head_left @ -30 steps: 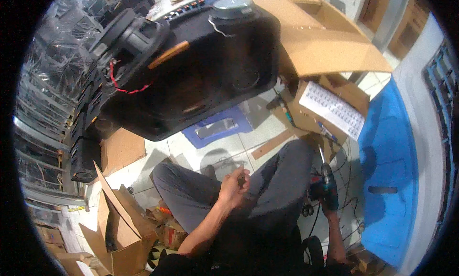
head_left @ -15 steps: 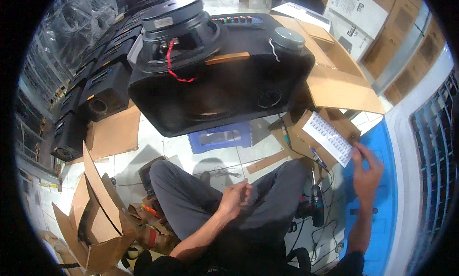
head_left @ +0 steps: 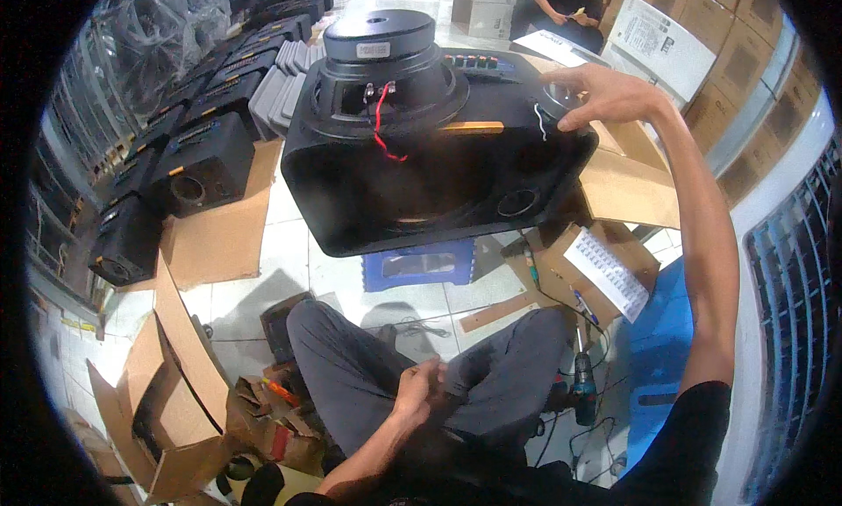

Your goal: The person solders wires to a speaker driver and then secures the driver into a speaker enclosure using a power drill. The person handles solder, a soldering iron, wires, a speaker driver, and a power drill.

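Note:
A black speaker cabinet (head_left: 421,181) sits before me on a low blue plastic stool (head_left: 419,267). On its top a large woofer (head_left: 381,67) rests magnet up, with red and black wires hanging down. My right hand (head_left: 605,96) reaches to the cabinet's right end, thumb and fingers around a small round tweeter (head_left: 556,101) with a white wire. The tweeter still appears to rest on the cabinet top. Over my lap my left hand (head_left: 419,388) is closed, fingers curled together; what they hold, if anything, is hidden.
To the right lie a label sheet (head_left: 607,274) on cardboard, a pen (head_left: 586,309), a soldering iron (head_left: 531,265) and a cordless drill (head_left: 584,388). Several cabinets (head_left: 197,173) line the left. An open carton (head_left: 167,409) stands near left; another person (head_left: 566,10) sits at the back.
My right hand has left the label sheet and moved up and forward onto the tweeter. My left hand stays over my lap, still closed. The view has shifted slightly.

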`<state>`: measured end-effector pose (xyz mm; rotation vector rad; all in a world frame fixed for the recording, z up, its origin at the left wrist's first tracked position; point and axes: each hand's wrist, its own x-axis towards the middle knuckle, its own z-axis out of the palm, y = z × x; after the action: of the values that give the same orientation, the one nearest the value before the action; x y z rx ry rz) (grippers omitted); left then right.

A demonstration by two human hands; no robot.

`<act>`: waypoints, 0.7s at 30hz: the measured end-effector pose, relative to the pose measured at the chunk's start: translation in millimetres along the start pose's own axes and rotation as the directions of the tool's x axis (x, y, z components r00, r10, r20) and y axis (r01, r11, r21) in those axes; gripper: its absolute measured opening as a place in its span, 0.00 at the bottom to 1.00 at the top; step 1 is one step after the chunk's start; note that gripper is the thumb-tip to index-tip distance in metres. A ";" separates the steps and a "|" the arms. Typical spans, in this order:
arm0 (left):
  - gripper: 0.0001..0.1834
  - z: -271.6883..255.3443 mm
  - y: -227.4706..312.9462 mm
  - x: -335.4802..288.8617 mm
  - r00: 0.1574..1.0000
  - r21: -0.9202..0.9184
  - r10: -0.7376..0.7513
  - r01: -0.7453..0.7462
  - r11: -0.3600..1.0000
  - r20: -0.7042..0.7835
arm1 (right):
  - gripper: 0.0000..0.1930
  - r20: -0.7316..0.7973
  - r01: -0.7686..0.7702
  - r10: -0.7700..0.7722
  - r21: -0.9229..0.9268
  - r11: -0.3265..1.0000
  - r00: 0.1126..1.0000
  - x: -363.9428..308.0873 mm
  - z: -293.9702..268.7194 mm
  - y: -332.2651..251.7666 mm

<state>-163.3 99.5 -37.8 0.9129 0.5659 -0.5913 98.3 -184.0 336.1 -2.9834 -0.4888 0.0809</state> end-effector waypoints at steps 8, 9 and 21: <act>0.16 39.1 22.9 2.4 0.991 0.120 0.109 -0.117 0.986 0.071 | 0.37 -0.460 0.050 -0.047 -0.005 0.999 0.887 -50.0 35.7 -19.5; 0.16 50.2 30.9 3.7 0.985 0.129 0.130 -0.144 0.981 0.111 | 0.33 -0.592 -0.006 -0.066 -0.118 0.993 0.804 -56.9 49.7 -23.8; 0.26 220.6 153.8 36.8 0.837 -0.159 0.334 -0.294 0.943 0.433 | 0.33 -0.937 -0.343 0.117 -0.003 0.939 0.328 -72.8 179.7 -78.0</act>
<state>10.8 -22.2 131.1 0.7296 0.0107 -0.4541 -8.0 -114.8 170.0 -2.5821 0.1222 -1.6587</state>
